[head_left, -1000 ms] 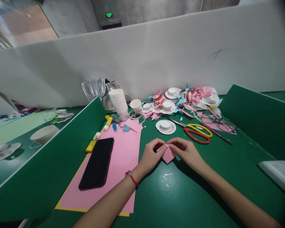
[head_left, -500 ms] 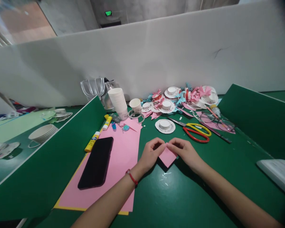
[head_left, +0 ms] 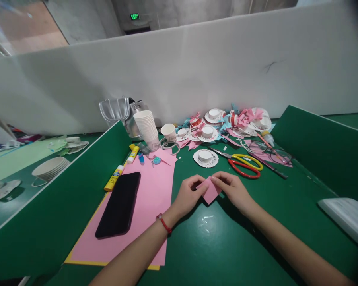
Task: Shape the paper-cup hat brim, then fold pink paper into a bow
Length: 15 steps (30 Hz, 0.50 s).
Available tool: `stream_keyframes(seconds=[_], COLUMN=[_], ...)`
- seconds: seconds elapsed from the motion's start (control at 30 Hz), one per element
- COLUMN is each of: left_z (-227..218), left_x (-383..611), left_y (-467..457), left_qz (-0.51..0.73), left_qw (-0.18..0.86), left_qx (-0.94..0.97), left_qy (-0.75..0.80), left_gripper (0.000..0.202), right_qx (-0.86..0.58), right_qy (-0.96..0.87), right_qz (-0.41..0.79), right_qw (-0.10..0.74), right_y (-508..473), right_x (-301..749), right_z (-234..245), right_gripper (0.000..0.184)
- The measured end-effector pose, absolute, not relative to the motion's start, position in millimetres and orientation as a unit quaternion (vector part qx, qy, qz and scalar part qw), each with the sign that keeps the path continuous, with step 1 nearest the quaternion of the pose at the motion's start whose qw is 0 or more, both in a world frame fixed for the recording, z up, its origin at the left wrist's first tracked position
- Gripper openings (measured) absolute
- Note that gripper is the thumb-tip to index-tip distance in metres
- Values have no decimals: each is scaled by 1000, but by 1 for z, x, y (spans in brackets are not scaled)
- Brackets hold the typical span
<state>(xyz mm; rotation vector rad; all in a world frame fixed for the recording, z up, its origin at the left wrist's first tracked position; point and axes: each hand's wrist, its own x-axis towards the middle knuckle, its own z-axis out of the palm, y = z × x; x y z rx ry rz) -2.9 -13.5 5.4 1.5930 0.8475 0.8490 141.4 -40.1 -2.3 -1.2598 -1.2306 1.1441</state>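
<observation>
Between my two hands is a small square of pink paper [head_left: 210, 193], held a little above the green table. My left hand [head_left: 191, 194] pinches its left side with thumb and fingertips, and a red bracelet [head_left: 164, 224] circles that wrist. My right hand [head_left: 231, 188] grips the upper right edge in a pinch. Just beyond my hands lies a white fringed paper disc with a round centre [head_left: 205, 158]. Scissors with red and yellow handles [head_left: 244, 166] rest open-bladed to the right of the disc.
On the left, a black phone [head_left: 118, 205] lies on large pink sheets [head_left: 149, 222], near glue sticks [head_left: 113, 178]. Stacked paper cups [head_left: 146, 129] stand behind. Pink and blue paper crafts [head_left: 241, 119] pile at the back. Glasses [head_left: 282, 155] sit right. Green dividers [head_left: 331, 147] flank the table.
The pink paper has turned and tilted between my fingers, its left part now showing above my left thumb. My hands stay close together. The view has shifted slightly.
</observation>
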Motion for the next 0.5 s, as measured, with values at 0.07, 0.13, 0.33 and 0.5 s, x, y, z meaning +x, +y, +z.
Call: stream_keyframes(seconds=[0.07,0.13,0.33,0.5], left_z=[3,1,1,-4], left_x=[-4,-5,-5,-4], left_y=[-11,-8,-7,-5], left_qz=[377,401,433,463], left_qw=[552,560,547,551], left_qx=[646,616,609,571], left_qy=[369,383,378,395], left_gripper=[11,12,11,16], right_qx=[-519,-524,-518,-493], right_qy=[-497,-495,-507,-442], right_qz=[479,484,504,589], right_qw=[504,496,469,464], right_y=[-40,-41,-42,-42], right_x=[142,143,142,143], right_z=[0,2,5,4], right_gripper=[22,20,16,15])
